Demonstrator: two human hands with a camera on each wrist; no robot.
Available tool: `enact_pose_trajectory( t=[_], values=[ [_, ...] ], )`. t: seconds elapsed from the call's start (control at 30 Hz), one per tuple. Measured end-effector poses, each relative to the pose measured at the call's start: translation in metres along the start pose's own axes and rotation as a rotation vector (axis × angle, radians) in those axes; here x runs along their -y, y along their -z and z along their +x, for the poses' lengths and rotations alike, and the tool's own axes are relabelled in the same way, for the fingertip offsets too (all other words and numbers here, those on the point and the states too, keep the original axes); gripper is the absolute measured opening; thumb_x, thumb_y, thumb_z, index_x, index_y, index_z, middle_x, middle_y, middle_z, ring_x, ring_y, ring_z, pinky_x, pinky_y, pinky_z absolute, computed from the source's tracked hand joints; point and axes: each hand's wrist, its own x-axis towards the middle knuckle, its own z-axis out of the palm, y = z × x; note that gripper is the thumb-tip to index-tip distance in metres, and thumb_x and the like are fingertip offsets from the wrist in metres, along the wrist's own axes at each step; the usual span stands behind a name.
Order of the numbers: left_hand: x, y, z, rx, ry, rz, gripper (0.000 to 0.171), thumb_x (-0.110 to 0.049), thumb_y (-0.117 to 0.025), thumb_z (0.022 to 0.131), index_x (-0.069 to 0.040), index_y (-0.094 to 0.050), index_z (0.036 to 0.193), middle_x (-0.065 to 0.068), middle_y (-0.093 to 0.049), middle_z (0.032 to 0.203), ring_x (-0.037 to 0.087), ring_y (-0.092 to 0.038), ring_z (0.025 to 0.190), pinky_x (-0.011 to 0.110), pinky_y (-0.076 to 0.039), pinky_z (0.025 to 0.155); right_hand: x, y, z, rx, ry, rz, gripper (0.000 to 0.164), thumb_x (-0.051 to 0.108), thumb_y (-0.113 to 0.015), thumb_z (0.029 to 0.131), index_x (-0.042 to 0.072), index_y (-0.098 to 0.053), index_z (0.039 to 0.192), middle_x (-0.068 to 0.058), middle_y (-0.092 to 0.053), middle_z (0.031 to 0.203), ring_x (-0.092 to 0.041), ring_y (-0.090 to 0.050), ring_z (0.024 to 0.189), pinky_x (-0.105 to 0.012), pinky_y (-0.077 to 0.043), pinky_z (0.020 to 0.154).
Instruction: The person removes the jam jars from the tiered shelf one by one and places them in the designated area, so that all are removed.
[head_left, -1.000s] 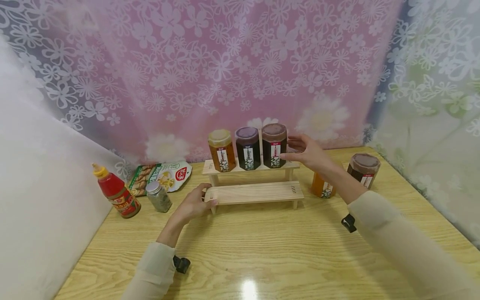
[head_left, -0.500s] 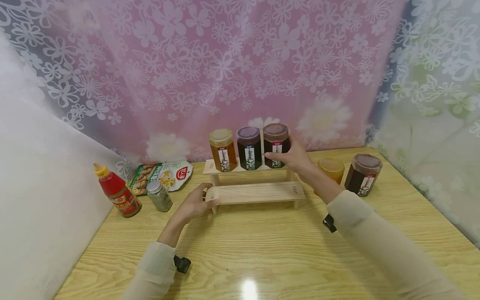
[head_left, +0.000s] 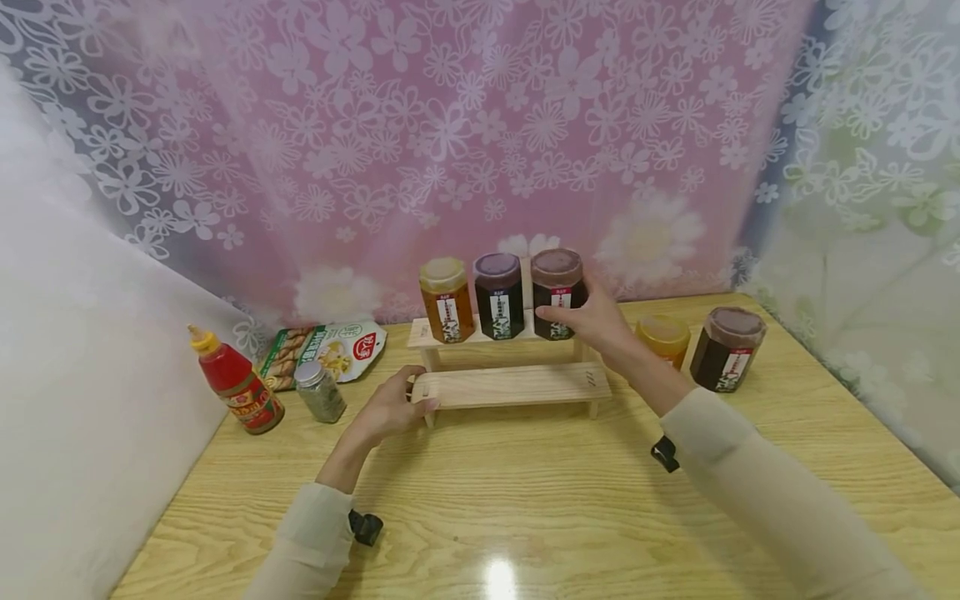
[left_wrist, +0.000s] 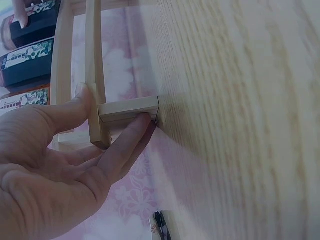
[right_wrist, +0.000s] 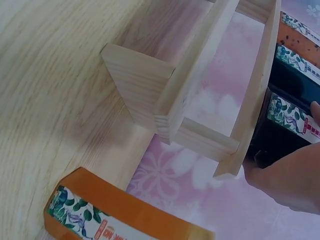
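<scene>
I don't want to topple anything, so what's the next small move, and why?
Probably have the right hand ease its grip off the brown-lidded jar: it appears upright on the upper shelf beside the purple-lidded jar, and the left hand holds the lower shelf.

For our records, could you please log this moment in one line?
left hand: grips rack | right hand: holds brown-lidded jar, upper tier

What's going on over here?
Someone's right hand holds a dark jar at the right end of the upper wooden shelf, in a row with a purple-topped jar and an orange jar. The left hand grips the lower shelf at its left end. A second orange jar and a second dark jar stand on the table to the right.
</scene>
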Motion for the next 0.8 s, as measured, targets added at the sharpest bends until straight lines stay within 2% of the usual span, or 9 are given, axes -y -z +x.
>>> enact_pose_trajectory(
  t=[0.37,0.63,0.8],
  values=[
    [0.0,0.0,0.0,-0.011,0.009,0.006,0.061,-0.018,-0.073,0.099,-0.003,-0.045,0.151,0.024,-0.063,0.129,0.032,-0.062,0.113,0.042,-0.053,0.085,0.004,0.016,-0.022,0.047,-0.041,-0.018,0.084,0.025,-0.083,0.09,0.013,-0.037,0.159,-0.018,-0.05,0.151,-0.035,-0.046,0.139,-0.054,-0.041,0.11],
    [0.0,-0.001,0.0,-0.009,0.022,0.002,0.061,-0.018,-0.072,0.1,-0.004,-0.044,0.152,0.024,-0.062,0.131,0.032,-0.062,0.115,0.042,-0.053,0.088,0.005,0.029,-0.041,0.041,-0.05,-0.109,0.089,0.031,-0.086,0.088,0.014,-0.036,0.16,-0.019,-0.054,0.145,-0.037,-0.05,0.136,-0.056,-0.043,0.108],
    [0.0,-0.002,0.001,-0.017,0.016,0.009,0.061,-0.018,-0.073,0.1,-0.004,-0.044,0.152,0.025,-0.062,0.131,0.033,-0.062,0.114,0.044,-0.053,0.088,0.005,0.034,-0.055,0.052,-0.048,-0.06,0.091,0.026,-0.087,0.087,0.011,-0.034,0.16,-0.019,-0.051,0.148,-0.038,-0.048,0.139,-0.055,-0.042,0.11]
  ],
)
